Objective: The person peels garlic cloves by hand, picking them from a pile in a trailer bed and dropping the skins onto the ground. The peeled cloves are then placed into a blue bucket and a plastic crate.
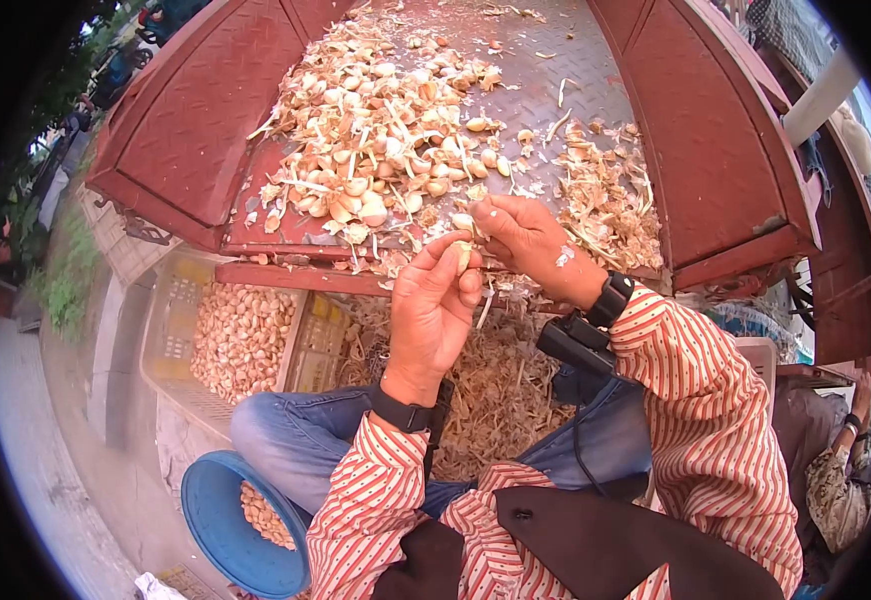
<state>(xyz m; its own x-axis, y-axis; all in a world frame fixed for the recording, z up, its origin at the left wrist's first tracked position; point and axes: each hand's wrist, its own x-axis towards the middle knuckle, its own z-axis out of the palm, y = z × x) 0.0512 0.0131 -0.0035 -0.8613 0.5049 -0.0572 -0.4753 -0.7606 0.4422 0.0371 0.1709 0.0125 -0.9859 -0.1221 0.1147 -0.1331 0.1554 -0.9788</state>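
Observation:
Both hands meet just above the front edge of the red metal bed. My left hand point(434, 305) is closed, with a pale garlic piece point(465, 255) pinched between thumb and fingers. Close beside it, my right hand point(534, 245) is closed too, its fingertips on a whitish garlic clove point(464, 222). Behind the hands lies a heap of garlic cloves and husks point(376, 140) on the bed. A smaller pile of dry skins point(606, 200) is at its right.
A plastic crate point(166, 345) of cloves stands lower left, with a blue bucket point(206, 515) holding more cloves below it. Husks point(506, 390) cover the ground between my knees. Red side panels point(711, 140) flank the bed. Another person's arm point(851, 430) shows at far right.

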